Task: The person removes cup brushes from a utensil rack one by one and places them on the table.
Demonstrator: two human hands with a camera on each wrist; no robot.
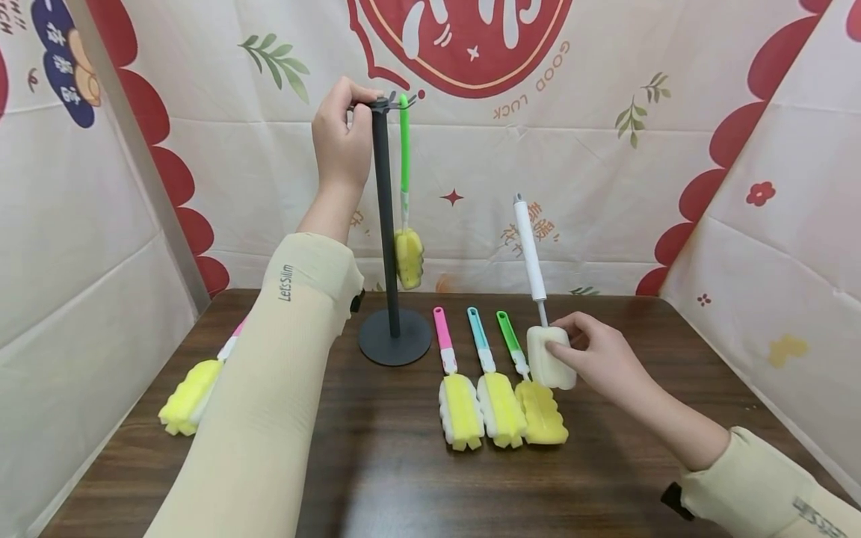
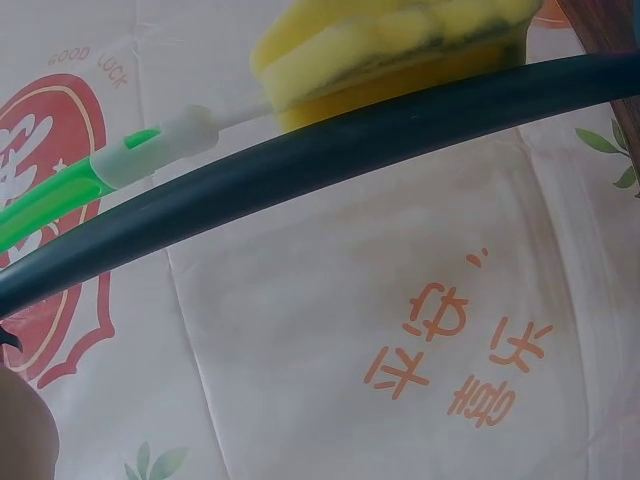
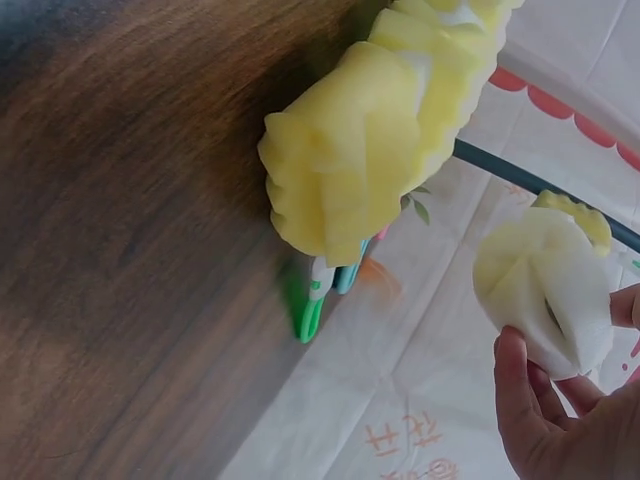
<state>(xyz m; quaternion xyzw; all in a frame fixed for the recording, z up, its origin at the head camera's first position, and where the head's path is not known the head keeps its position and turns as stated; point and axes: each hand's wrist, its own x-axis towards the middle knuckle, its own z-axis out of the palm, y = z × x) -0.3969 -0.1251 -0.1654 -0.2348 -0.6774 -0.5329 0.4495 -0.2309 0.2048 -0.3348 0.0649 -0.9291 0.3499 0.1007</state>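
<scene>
My left hand (image 1: 344, 134) grips the top of a black hook stand (image 1: 385, 209) with a round base. From one of its hooks hangs a sponge brush (image 1: 409, 258) with a green handle and a yellow head, also seen in the left wrist view beside the dark pole (image 2: 330, 150). My right hand (image 1: 602, 355) pinches the white sponge head (image 1: 550, 357) of another brush, its white handle (image 1: 529, 250) pointing up. The right wrist view shows fingers and thumb around that white sponge (image 3: 545, 285).
Three yellow-headed brushes lie side by side on the brown table (image 1: 397, 478), with pink (image 1: 442, 336), blue (image 1: 479, 336) and green (image 1: 509, 336) handles. Another yellow-and-white sponge brush (image 1: 191, 396) lies at the left, partly behind my left sleeve. A printed cloth (image 1: 471, 172) hangs behind.
</scene>
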